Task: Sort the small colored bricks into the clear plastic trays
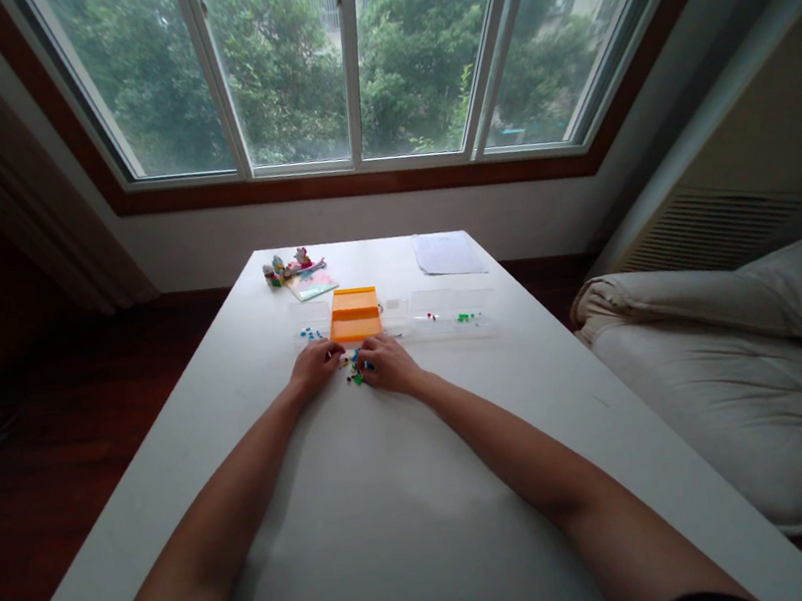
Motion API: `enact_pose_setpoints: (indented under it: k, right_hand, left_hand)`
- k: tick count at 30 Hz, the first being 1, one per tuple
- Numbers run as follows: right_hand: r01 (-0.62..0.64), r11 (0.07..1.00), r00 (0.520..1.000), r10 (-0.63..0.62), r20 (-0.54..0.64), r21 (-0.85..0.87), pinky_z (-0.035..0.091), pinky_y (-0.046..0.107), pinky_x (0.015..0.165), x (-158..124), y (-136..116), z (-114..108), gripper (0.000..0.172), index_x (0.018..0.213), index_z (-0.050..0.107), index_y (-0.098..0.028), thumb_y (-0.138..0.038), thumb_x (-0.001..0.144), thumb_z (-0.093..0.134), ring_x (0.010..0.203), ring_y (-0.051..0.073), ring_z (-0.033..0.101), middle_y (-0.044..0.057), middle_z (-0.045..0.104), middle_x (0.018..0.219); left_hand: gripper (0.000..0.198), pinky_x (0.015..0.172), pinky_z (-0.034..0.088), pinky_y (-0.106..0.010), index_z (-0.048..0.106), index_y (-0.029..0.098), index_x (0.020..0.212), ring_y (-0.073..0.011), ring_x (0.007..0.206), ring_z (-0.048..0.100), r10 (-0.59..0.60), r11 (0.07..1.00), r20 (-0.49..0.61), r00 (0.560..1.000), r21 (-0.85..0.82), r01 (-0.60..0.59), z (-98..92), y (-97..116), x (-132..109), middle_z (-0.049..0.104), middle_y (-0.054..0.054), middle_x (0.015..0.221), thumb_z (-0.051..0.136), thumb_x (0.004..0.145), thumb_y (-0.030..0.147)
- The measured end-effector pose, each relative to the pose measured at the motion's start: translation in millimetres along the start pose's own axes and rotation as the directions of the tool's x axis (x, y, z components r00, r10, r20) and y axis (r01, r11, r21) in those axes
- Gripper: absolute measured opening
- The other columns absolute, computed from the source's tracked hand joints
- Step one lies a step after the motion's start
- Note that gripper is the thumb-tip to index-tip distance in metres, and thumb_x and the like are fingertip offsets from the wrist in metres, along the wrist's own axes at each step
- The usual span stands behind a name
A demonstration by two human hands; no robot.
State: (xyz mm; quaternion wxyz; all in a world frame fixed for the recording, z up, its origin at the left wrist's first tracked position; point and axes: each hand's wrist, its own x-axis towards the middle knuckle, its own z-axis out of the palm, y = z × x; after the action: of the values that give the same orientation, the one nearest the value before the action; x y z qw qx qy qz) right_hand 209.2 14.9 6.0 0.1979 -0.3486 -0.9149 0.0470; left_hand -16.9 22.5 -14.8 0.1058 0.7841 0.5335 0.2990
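Observation:
My left hand (315, 365) rests on the table just left of a small pile of mixed toy bricks (357, 378). Its fingers are curled together, and whatever may be between the tips is too small to make out. My right hand (389, 362) reaches over the pile's right side with bent fingers touching the bricks. Blue and green pieces show beside its fingertips; what they pinch is hidden. Right behind both hands lies an orange plastic case (357, 325). Blue bricks (311, 334) lie in a clear tray (300, 316) left of it.
On the right, a clear divided box (446, 300) holds green bricks (465, 317) and a few red and white ones. Small figurines (276, 273), a colourful card (312, 285) and paper sheets (448, 253) lie at the far end of the white table (374, 525). A sofa (743, 370) stands right.

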Motion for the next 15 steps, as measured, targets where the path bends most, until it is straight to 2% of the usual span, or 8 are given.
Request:
enact_pose_setpoints:
  k: [9,15]
  right_hand:
    - [-0.051,0.998,0.999,0.051,0.005,0.026,0.036,0.032,0.087,2.4,1.8,6.1,0.013,0.094,0.073,-0.023,-0.025,0.082,0.074,0.100,0.022,0.050,0.006,0.060,0.102]
    - [-0.078,0.997,0.997,0.078,0.003,0.016,0.036,0.032,0.087,2.0,3.7,7.6,0.011,0.095,0.075,-0.024,-0.029,0.085,0.072,0.099,0.022,0.051,0.006,0.060,0.101]
  left_hand:
    - [0.017,0.077,0.047,-0.030,0.073,0.021,0.091,-0.0181,0.083,0.059,-0.003,1.000,0.000,1.000,0.005,0.003,-1.0,0.7,-0.1,0.067,-0.005,0.091,0.057,0.087,0.024]
    - [0.017,0.078,0.048,-0.030,0.073,0.021,0.092,-0.0180,0.084,0.059,-0.003,1.000,0.011,1.000,0.013,0.003,-1.7,2.2,0.4,0.067,-0.005,0.090,0.056,0.087,0.024]
